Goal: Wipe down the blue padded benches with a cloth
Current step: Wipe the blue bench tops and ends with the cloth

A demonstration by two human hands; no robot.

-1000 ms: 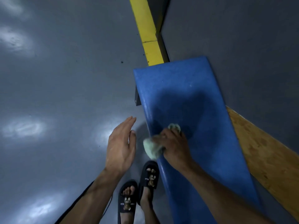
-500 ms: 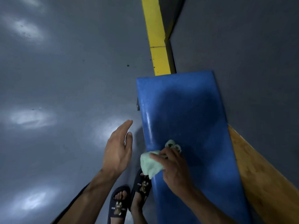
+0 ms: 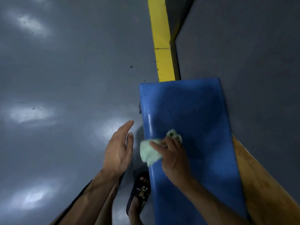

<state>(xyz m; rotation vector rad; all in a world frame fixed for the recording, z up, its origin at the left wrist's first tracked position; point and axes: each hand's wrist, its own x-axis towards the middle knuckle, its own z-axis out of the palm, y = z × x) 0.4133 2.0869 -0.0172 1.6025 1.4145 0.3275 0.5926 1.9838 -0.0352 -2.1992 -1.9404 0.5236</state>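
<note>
Blue bench (image 3: 191, 111), one cloth (image 3: 150, 152), two hands (image 3: 172, 158).

The pale green cloth (image 3: 150, 152) lies on the blue padded bench's (image 3: 194, 114) near left edge, under the right hand (image 3: 173, 157), left hand (image 3: 119, 148) just left.

Glossy grey floor (image 3: 65, 95), yellow beam (image 3: 162, 38), wooden board (image 3: 259, 184), dark sandal (image 3: 139, 189)

Single head-worn view, looking steeply down from above; close over hands (image 3: 172, 153), bench (image 3: 191, 120), floor (image 3: 65, 78)
</note>
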